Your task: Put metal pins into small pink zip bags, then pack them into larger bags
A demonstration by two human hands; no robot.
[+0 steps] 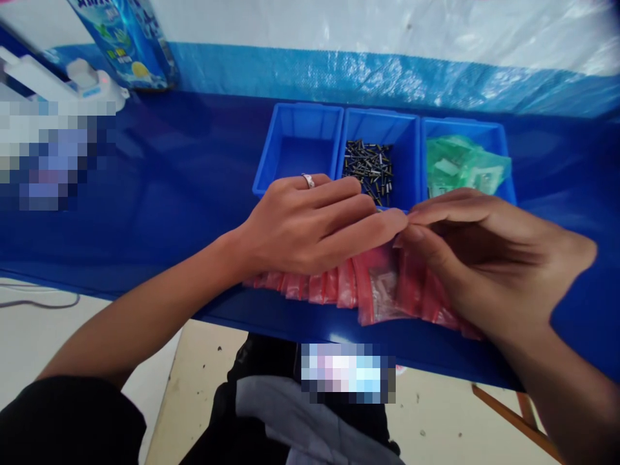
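My left hand (310, 223) reaches in palm-down, a ring on one finger, its thumb hidden beneath. Its index fingertip meets the pinched thumb and forefinger of my right hand (489, 252). Whatever lies between the fingertips is hidden or too small to make out. Just under the hands, a small clear zip bag (385, 294) with a red strip lies at the table's front edge, angled out from a row of similar overlapping bags (317, 287). Beyond my left fingers stands a blue bin (407, 155) of small dark metal pins or screws (368, 165).
To the left is another blue bin (307, 139) with its bottom showing; to the right, a bin (506, 184) with green plastic bags (465, 161). A blue pouch (130, 48) and a white device (90, 87) stand back left on the blue table (194, 168). A lit, blurred screen (346, 373) is below.
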